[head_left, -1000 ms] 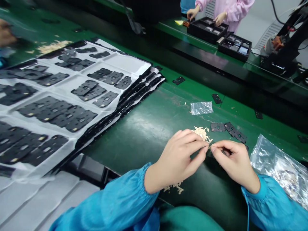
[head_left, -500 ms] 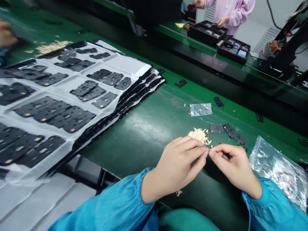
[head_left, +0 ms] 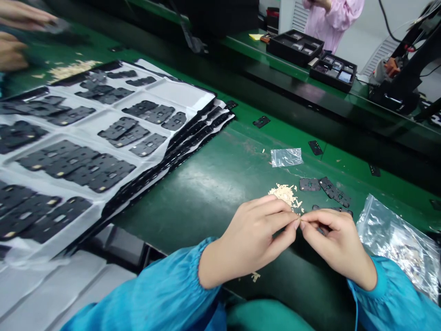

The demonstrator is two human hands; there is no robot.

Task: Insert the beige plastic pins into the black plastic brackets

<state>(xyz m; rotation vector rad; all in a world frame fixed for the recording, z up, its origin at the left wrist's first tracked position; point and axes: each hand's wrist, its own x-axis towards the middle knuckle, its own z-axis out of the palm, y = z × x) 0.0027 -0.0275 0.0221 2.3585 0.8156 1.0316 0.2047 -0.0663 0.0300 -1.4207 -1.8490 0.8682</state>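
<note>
Small cream pieces (head_left: 283, 194), loosely heaped, green tabletop (head_left: 206, 184)

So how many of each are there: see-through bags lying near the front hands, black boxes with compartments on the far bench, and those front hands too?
See-through bags: 2
Black boxes: 2
Front hands, left hand and right hand: 2
Total: 6

Sleeves (head_left: 155, 294): bright blue, long, loose, wrinkled fabric. Cuffs (head_left: 207, 262): gathered, snug at wrists. Cord (head_left: 354, 299): thin, blue, at right cuff. Left hand (head_left: 255, 234), right hand (head_left: 339, 236): bare.
</note>
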